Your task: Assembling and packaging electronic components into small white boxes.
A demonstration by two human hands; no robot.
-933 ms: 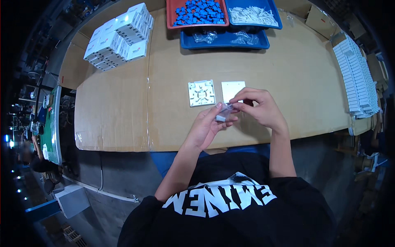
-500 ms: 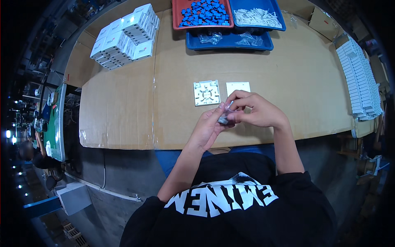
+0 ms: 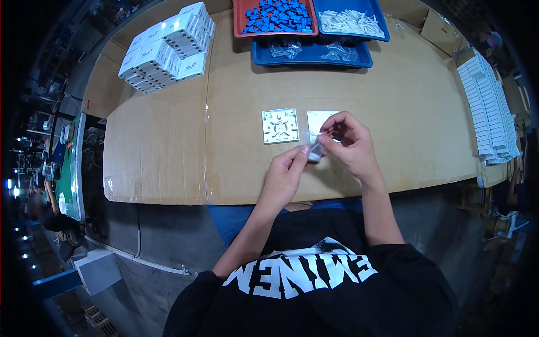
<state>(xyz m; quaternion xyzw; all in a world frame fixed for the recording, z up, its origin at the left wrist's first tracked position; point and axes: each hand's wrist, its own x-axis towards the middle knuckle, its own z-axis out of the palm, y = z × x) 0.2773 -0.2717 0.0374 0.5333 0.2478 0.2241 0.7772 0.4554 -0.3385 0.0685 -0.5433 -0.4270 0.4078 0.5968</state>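
Between my hands is a small clear plastic bag (image 3: 315, 150) with small pale pieces in its lower end; what they are is too small to tell. My left hand (image 3: 285, 174) pinches the bag's left side between thumb and finger. Thumb and fingers of my right hand (image 3: 352, 147) close on its upper right edge. Just beyond them on the cardboard lies a white square plastic base (image 3: 281, 126), its moulded ring and clips facing up. Beside it rests a flat white square cover (image 3: 320, 118), partly hidden by my right hand.
At the back stand a red tray (image 3: 238, 22) of blue plastic parts, a blue tray (image 3: 384, 28) of white slender pieces and a lower blue tray (image 3: 306, 60) with clear bags. White boxes (image 3: 163, 50) are stacked far left. More white pieces (image 3: 487, 106) form a stack at right.
My hands have drawn slightly apart, and the right hand has shifted up and right. More of the clear bag shows between them now. The base and cover lie as before.
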